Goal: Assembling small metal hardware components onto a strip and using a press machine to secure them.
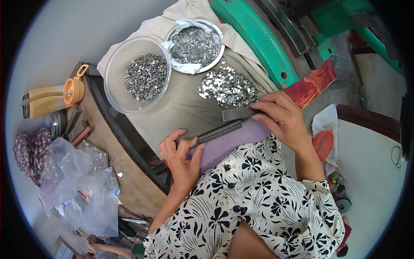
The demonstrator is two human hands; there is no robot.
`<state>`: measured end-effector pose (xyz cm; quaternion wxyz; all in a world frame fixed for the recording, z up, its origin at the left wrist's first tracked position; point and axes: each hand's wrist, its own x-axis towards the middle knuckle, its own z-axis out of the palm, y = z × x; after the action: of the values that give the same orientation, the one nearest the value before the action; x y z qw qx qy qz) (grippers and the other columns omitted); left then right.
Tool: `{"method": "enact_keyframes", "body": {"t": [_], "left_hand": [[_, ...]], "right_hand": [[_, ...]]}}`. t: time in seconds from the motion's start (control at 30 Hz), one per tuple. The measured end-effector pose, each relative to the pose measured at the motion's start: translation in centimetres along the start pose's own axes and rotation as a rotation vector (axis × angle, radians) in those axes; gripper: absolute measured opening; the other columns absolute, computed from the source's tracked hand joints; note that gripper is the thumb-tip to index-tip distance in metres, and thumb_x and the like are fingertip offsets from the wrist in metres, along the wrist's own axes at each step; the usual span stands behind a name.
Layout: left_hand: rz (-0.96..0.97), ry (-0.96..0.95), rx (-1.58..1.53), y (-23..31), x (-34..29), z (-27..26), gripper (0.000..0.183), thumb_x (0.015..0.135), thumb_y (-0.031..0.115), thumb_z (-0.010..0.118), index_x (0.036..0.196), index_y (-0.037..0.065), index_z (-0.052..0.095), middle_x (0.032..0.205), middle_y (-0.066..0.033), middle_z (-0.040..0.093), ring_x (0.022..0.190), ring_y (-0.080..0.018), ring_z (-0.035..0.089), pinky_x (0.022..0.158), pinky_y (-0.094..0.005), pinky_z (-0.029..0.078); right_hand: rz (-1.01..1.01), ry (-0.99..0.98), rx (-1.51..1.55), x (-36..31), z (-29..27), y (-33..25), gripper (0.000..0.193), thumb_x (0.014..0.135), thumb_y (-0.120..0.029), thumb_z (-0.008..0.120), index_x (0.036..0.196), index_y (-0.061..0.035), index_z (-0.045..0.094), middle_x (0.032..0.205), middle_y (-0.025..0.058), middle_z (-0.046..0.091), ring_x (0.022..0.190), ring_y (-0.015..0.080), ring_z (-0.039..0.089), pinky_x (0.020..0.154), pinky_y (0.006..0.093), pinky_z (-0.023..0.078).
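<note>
My left hand [180, 156] is closed on the left end of a dark slotted metal bar [219, 131], which has a row of small notches along its length. Beneath the bar lies a purple woven cloth [233, 144] along the near edge of the work surface. My right hand [282, 118] pinches a flat dark metal strip [235, 114] between thumb and fingers, just above the slotted bar's right end. Beyond the strip is a loose pile of small shiny metal flakes [228, 86]. Whether small parts sit in the notches is too fine to tell.
A clear plastic tub [116, 97] of small metal pieces stands at the far left, beside a lined round metal bowl [207, 64] of slim metal pieces. Green machinery [258, 39] borders the far right. Plastic bags [86, 181] and an orange-lidded bottle [74, 91] lie left.
</note>
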<state>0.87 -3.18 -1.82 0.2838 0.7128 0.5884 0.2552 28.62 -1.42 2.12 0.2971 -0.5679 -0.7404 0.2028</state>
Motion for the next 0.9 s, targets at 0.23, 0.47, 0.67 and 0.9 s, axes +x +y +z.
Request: {"method": "enact_keyframes", "body": {"t": [0.23,0.47,0.67,0.9], "left_hand": [[-0.020,-0.017,0.003,0.2,0.2,-0.2,0.025,0.071,0.010,0.082,0.092,0.007,0.068,0.121,-0.0117,0.060,0.112,-0.0294,0.050,0.097,-0.0399,0.036],[-0.008,0.000,0.008,0.0,0.0,-0.1,0.026,0.072,0.010,0.082,0.093,0.007,0.068,0.121,-0.0113,0.060,0.111,-0.0293,0.049,0.097,-0.0404,0.036],[-0.004,-0.001,-0.004,-0.2,0.1,0.1,0.025,0.072,0.010,0.082,0.092,0.007,0.068,0.121,-0.0112,0.059,0.111,-0.0291,0.049,0.097,-0.0403,0.036],[-0.007,0.006,-0.003,-0.1,0.1,0.1,0.024,0.072,0.011,0.083,0.091,0.007,0.069,0.121,-0.0109,0.060,0.110,-0.0287,0.050,0.097,-0.0397,0.037]], "right_hand": [[-0.010,-0.014,-0.029,1.0,1.2,0.7,0.026,0.079,-0.007,0.076,0.104,-0.0039,0.070,0.100,0.0093,0.062,0.091,0.0283,0.064,0.077,0.0381,0.053],[0.049,-0.074,-0.025,1.6,1.4,1.0,0.028,0.078,-0.010,0.077,0.105,-0.0040,0.069,0.102,0.0096,0.060,0.094,0.0283,0.061,0.078,0.0384,0.051],[0.061,-0.037,0.028,1.2,1.7,-0.5,0.039,0.071,-0.019,0.083,0.105,-0.0053,0.068,0.108,0.0092,0.057,0.099,0.0292,0.058,0.081,0.0389,0.048],[0.038,-0.069,-0.013,1.2,2.0,-0.7,0.042,0.068,-0.017,0.084,0.106,-0.0071,0.066,0.109,0.0091,0.057,0.100,0.0294,0.056,0.083,0.0389,0.047]]}}
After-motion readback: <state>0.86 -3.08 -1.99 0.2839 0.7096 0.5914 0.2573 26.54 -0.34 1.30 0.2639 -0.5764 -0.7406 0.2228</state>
